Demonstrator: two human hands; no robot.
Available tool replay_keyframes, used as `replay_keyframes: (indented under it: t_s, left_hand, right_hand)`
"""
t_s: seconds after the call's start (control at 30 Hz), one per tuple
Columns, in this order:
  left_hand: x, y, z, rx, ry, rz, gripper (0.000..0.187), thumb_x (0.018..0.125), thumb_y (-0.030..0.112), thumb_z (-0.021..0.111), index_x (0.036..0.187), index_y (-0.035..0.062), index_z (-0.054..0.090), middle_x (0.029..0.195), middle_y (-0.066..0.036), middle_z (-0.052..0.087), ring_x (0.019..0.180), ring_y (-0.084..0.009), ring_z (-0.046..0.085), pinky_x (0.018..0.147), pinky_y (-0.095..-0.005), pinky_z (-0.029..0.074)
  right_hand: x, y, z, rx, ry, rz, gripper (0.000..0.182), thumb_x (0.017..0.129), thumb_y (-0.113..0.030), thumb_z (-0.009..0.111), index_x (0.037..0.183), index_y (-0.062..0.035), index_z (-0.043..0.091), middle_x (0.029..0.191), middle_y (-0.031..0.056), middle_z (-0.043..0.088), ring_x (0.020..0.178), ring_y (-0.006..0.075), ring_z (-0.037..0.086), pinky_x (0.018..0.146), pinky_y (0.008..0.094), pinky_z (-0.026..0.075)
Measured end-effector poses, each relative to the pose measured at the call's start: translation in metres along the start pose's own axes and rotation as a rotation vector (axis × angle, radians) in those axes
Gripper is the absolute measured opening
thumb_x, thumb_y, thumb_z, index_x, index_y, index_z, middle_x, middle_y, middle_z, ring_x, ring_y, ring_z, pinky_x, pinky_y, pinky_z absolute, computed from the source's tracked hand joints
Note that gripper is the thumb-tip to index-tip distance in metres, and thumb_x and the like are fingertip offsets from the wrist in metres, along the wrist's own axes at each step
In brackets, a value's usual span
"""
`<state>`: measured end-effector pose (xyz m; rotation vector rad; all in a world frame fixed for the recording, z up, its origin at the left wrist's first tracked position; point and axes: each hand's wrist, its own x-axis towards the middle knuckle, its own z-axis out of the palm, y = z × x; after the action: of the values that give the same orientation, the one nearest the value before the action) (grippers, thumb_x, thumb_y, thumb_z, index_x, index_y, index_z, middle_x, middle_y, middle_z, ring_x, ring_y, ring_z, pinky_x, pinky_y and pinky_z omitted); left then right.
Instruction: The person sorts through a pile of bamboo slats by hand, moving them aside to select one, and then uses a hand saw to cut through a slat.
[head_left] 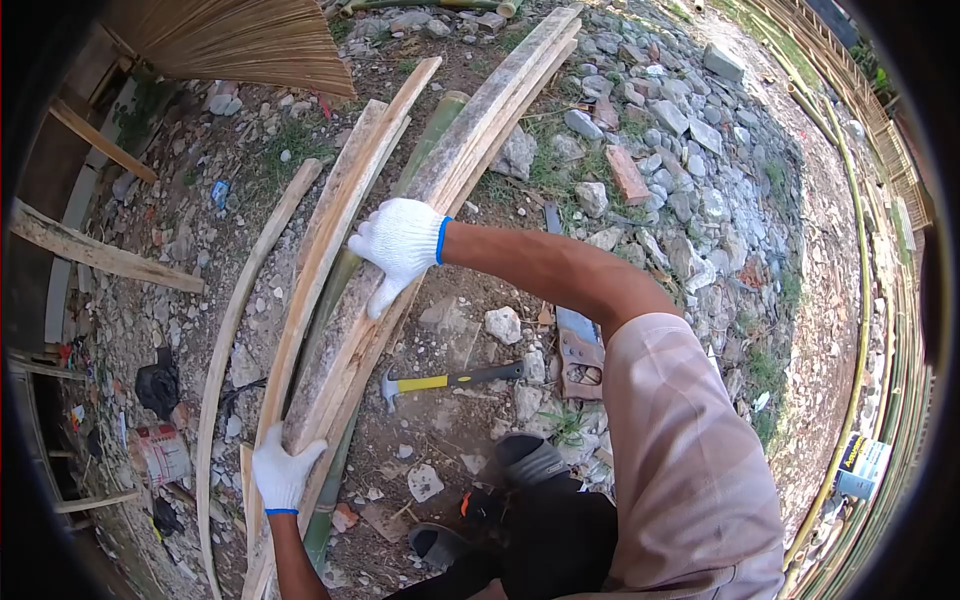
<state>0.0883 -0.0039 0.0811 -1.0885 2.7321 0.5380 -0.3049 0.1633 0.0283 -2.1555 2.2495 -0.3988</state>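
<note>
Long wooden planks [487,112] lie stacked on a slant, dusty grey on top with pale edges. My right hand [402,245], in a white knitted glove with a blue cuff, grips across their middle, thumb pointing down the length. Lower down, my left hand [283,468], gloved the same way, holds the near part with its thumb apart; some fingertips are hidden. Under the planks runs a green bamboo pole [432,138]. To their right a claw hammer [450,380] with a yellow and black handle rests on the ground, beside a handsaw [580,350].
More pale planks [345,205] and a curved board [232,330] lie to the left. Grey rubble [670,120] and a red brick [627,174] are at the upper right. My feet [530,460] stand near the hammer. Bamboo poles [860,300] line the right side.
</note>
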Motion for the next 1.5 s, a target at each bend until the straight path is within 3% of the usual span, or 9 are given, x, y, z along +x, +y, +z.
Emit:
replay_keyframes:
  t_s: [0.63, 0.7, 0.77, 0.9, 0.97, 1.07, 1.2, 1.43, 1.5]
  left_hand:
    - [0.005, 0.003, -0.01, -0.03, -0.023, 0.046, 0.085, 0.068, 0.051, 0.092, 0.124, -0.0087, 0.067, 0.108, -0.029, 0.075, 0.105, -0.0412, 0.074, 0.09, -0.045, 0.057]
    - [0.007, 0.005, -0.011, -0.043, -0.031, 0.043, 0.084, 0.068, 0.051, 0.091, 0.123, -0.0085, 0.068, 0.107, -0.029, 0.075, 0.105, -0.0414, 0.074, 0.09, -0.0451, 0.057]
    - [0.009, 0.001, -0.009, -0.032, -0.034, 0.091, 0.069, 0.07, 0.041, 0.09, 0.113, -0.0074, 0.069, 0.098, -0.03, 0.074, 0.095, -0.0423, 0.075, 0.082, -0.0437, 0.057]
    - [0.009, -0.009, -0.003, -0.009, 0.024, 0.117, 0.068, 0.069, 0.043, 0.09, 0.111, -0.0071, 0.069, 0.097, -0.03, 0.074, 0.094, -0.0431, 0.075, 0.081, -0.0442, 0.056]
    - [0.008, -0.001, -0.011, 0.005, -0.063, 0.058, 0.08, 0.068, 0.053, 0.09, 0.117, -0.0068, 0.07, 0.107, -0.029, 0.074, 0.102, -0.0428, 0.074, 0.088, -0.0456, 0.057]
    - [-0.001, -0.005, -0.015, -0.022, -0.026, 0.12, 0.078, 0.068, 0.051, 0.091, 0.116, -0.0064, 0.07, 0.105, -0.029, 0.075, 0.1, -0.0434, 0.074, 0.086, -0.0456, 0.057]
    - [-0.038, -0.024, -0.029, 0.028, -0.04, 0.015, 0.073, 0.067, 0.043, 0.093, 0.115, -0.0061, 0.069, 0.101, -0.027, 0.075, 0.097, -0.0414, 0.075, 0.082, -0.0447, 0.057]
    - [-0.113, -0.151, -0.034, 0.033, -0.078, -0.124, 0.068, 0.063, 0.034, 0.095, 0.112, -0.0063, 0.069, 0.097, -0.027, 0.074, 0.094, -0.0403, 0.074, 0.082, -0.0443, 0.057]
    - [-0.135, -0.186, -0.032, -0.021, -0.061, -0.087, 0.078, 0.059, 0.038, 0.097, 0.112, -0.0068, 0.063, 0.091, -0.025, 0.073, 0.086, -0.039, 0.072, 0.077, -0.0446, 0.055]
  right_hand:
    - [-0.001, -0.006, -0.005, -0.007, 0.007, 0.021, 0.105, 0.061, -0.098, 0.064, 0.091, 0.0029, 0.064, 0.084, 0.0223, 0.068, 0.08, 0.0421, 0.07, 0.073, 0.0501, 0.058]
    - [-0.001, -0.008, -0.01, 0.008, -0.053, 0.055, 0.102, 0.062, -0.093, 0.07, 0.098, 0.0022, 0.066, 0.086, 0.0217, 0.069, 0.083, 0.043, 0.071, 0.076, 0.0511, 0.058]
    - [-0.001, 0.005, -0.01, 0.035, -0.055, -0.041, 0.097, 0.061, -0.087, 0.075, 0.102, 0.0007, 0.066, 0.088, 0.0215, 0.071, 0.086, 0.0435, 0.071, 0.077, 0.0516, 0.057]
    - [0.005, 0.009, -0.015, 0.042, -0.227, -0.075, 0.088, 0.058, -0.07, 0.087, 0.114, -0.0044, 0.068, 0.095, 0.0205, 0.073, 0.095, 0.044, 0.071, 0.081, 0.0526, 0.057]
    - [0.009, 0.005, -0.02, 0.03, -0.253, -0.07, 0.087, 0.058, -0.069, 0.088, 0.113, -0.0044, 0.068, 0.095, 0.0208, 0.073, 0.095, 0.0438, 0.071, 0.082, 0.0527, 0.057]
    - [0.013, -0.004, -0.028, 0.012, -0.255, -0.067, 0.086, 0.057, -0.066, 0.089, 0.112, -0.0043, 0.069, 0.096, 0.0209, 0.074, 0.095, 0.0434, 0.072, 0.082, 0.0528, 0.057]
    - [0.016, -0.047, -0.017, 0.047, -0.21, -0.086, 0.079, 0.056, -0.063, 0.09, 0.107, -0.0049, 0.072, 0.096, 0.0184, 0.073, 0.097, 0.0407, 0.071, 0.084, 0.0517, 0.057]
    - [0.037, -0.19, 0.017, 0.203, -0.209, -0.116, 0.069, 0.056, -0.052, 0.093, 0.104, -0.0062, 0.074, 0.099, 0.0128, 0.074, 0.101, 0.033, 0.07, 0.088, 0.0457, 0.053]
    - [0.037, -0.226, 0.024, 0.225, -0.192, -0.104, 0.068, 0.056, -0.051, 0.094, 0.105, -0.0073, 0.074, 0.101, 0.0107, 0.074, 0.101, 0.0303, 0.069, 0.088, 0.042, 0.049]
